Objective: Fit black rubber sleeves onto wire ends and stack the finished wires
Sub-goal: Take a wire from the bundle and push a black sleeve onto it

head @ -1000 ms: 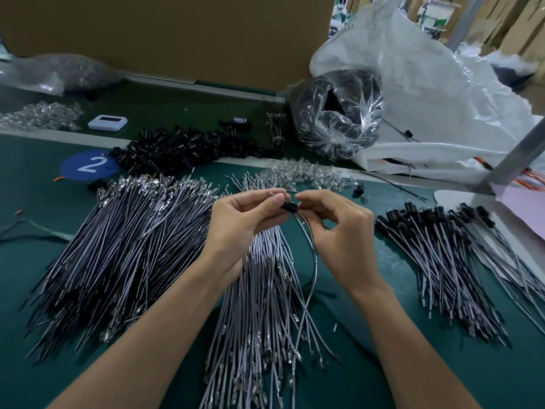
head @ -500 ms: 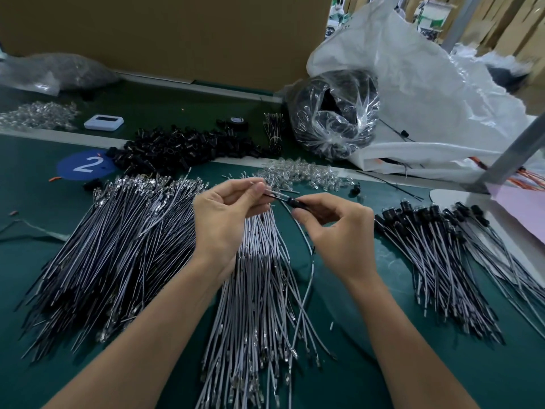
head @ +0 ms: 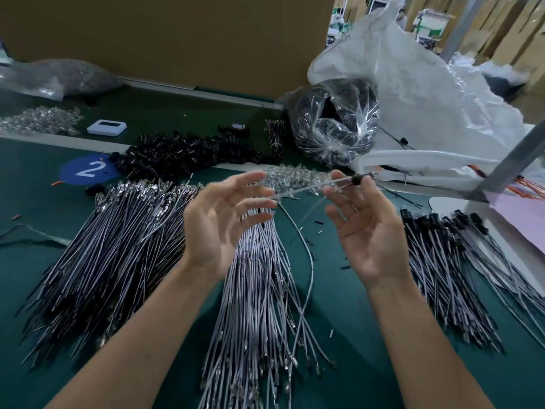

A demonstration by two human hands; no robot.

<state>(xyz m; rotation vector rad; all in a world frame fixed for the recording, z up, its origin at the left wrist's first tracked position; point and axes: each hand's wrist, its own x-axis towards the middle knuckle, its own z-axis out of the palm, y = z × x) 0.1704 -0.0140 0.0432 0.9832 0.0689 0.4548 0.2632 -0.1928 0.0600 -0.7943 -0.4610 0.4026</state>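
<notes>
Lying across the spread, relaxed fingers [head: 342, 199] of the right hand [head: 365, 231], a thin grey wire [head: 306, 188] carries a small black rubber sleeve [head: 356, 180] near its far end, raised above the green table [head: 354, 320]. The left hand [head: 218, 222] hovers beside it, fingers released and holding nothing. Sleeved grey wires [head: 442, 261] are stacked to the right, bare grey wires [head: 256, 290] lie below the hands, and a heap of loose black sleeves [head: 182, 152] sits behind.

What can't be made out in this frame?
Head view:
Whether the right hand grips the wire: motion blur.
How far the black sleeve sits on it: small, blurred.
Extent of the finished stack: cut by the right edge.
Display of the white device: too small to read.
</notes>
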